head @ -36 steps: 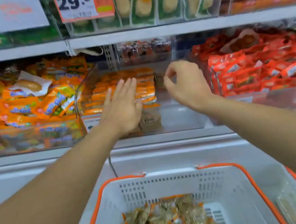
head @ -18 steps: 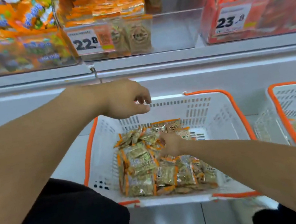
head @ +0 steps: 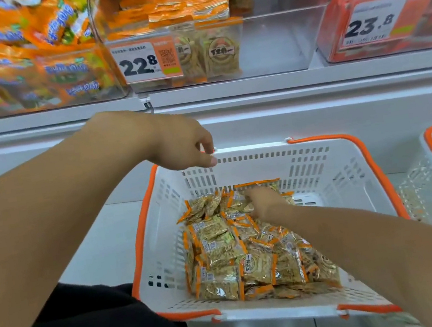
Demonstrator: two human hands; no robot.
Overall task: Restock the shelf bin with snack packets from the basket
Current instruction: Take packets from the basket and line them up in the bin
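Below me, from the head view, my right hand (head: 265, 202) reaches down into the white basket (head: 308, 165) and lies on the far end of the packets (head: 249, 254), fingers buried among them; I cannot tell whether it grips one yet. Packets lie directly under and nearer me than that hand, heaped flat along the basket floor. My left hand (head: 188, 146) hovers above the basket's far left rim, fingers loosely curled, holding nothing. Straight ahead and above sits the clear bin (head: 269, 41), part filled on its left with matching packets. Its tag (head: 149, 60) reads 22.8; a tag to the right (head: 372, 22) reads 23.8. Packet print is too small to read.
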